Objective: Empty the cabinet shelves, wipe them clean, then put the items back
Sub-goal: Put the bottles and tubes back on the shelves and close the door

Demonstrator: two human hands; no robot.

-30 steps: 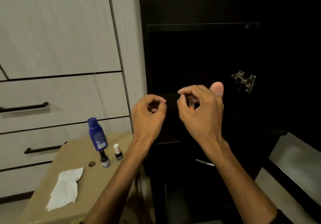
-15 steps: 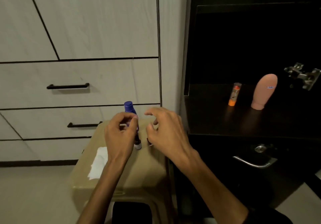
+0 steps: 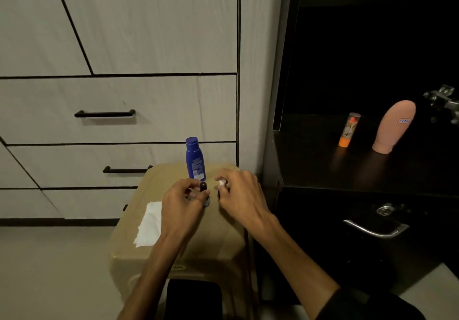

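Observation:
On the beige stool (image 3: 218,235), two small bottles stand in front of a blue lotion bottle (image 3: 195,160). My left hand (image 3: 183,200) is closed around the dark-capped small bottle (image 3: 203,186). My right hand (image 3: 242,195) pinches the white-capped small bottle (image 3: 221,183), whose body is hidden by my fingers. To the right, the dark cabinet shelf (image 3: 310,165) holds an orange stick tube (image 3: 347,133) and a peach tube (image 3: 395,126) standing on its cap.
A crumpled white tissue (image 3: 149,225) lies on the stool's left side. White drawers with black handles (image 3: 105,114) are behind the stool. A metal hinge (image 3: 444,103) juts at the shelf's right, with a silver handle (image 3: 375,230) below.
Both hands left the shelf, where the orange tube now stands alone, and came down left to the stool. They have closed on the two small bottles.

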